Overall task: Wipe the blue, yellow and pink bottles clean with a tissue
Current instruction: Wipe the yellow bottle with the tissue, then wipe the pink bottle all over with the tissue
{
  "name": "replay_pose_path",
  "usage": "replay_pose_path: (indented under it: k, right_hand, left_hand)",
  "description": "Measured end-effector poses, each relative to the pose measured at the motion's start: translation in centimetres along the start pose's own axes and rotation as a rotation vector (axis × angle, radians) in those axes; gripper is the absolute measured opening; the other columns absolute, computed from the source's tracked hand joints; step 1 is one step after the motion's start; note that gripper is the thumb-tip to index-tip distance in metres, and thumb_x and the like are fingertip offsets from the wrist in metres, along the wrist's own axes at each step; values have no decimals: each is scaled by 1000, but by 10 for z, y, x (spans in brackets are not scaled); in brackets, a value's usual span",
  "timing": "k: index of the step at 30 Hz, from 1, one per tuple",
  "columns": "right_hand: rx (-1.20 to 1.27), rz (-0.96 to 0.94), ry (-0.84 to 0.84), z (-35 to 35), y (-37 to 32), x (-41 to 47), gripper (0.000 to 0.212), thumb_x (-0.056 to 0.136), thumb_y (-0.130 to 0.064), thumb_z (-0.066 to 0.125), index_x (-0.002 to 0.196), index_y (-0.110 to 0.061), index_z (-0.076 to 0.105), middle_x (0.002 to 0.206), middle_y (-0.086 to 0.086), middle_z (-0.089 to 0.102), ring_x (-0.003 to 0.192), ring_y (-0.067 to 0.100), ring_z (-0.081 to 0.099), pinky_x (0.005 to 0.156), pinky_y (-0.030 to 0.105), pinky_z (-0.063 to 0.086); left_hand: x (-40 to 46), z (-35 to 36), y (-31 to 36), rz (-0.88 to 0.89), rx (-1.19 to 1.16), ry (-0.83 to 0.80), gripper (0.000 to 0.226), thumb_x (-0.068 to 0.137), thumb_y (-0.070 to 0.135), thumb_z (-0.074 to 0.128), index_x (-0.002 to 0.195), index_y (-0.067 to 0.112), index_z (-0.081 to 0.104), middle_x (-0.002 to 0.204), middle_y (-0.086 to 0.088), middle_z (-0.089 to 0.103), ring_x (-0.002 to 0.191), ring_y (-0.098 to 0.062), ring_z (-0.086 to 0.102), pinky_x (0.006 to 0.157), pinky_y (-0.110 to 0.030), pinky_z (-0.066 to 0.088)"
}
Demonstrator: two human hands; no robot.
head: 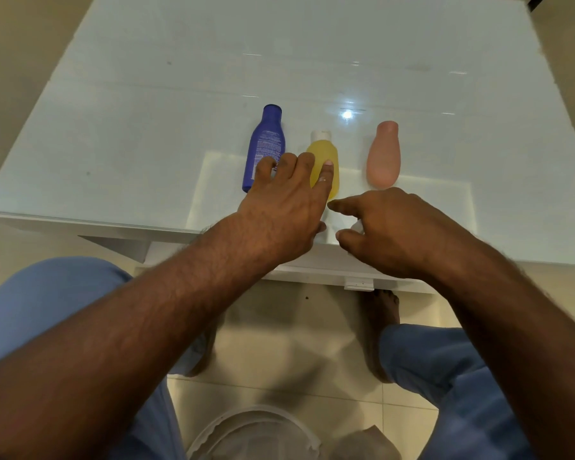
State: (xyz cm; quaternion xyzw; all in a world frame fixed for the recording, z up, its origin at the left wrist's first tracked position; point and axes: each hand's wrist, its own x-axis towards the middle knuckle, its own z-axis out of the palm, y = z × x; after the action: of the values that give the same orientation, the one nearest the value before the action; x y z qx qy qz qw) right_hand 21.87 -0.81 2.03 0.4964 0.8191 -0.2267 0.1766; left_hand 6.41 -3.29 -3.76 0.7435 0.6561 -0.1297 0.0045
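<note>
We look down on a glossy white tabletop (146,127) over beige floor tiles (279,376), its far half bare. Near the front edge lie a blue bottle (264,147), a yellow bottle (326,161) and a pink bottle (383,157), side by side. Our left hand (286,207) spreads its fingers over the blue and yellow bottles. Our right hand (389,227) curls round a scrap of white tissue (357,226) at the edge.
</note>
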Motion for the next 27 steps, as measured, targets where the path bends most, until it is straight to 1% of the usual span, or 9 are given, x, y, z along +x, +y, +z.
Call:
replay_pose_path:
  k: [7,27]
  right_hand:
    - [2,4,-10,0,-1,-1,54,110,-40,55,162,-35,43,165,-5,52,147,24,55,122,40,44]
    - [27,10,11,2,-2,0,50,110,-38,57,159,-33,49,159,-3,58,141,24,61,119,39,47]
  left_hand:
    - [1,4,-1,-1,-6,-1,86,103,51,51,164,15,3,166,-17,19,152,-39,23,121,-58,22]
    - [-1,4,-3,7,5,-4,90,101,51,55,164,16,2,167,-18,16,153,-41,20,121,-59,21]
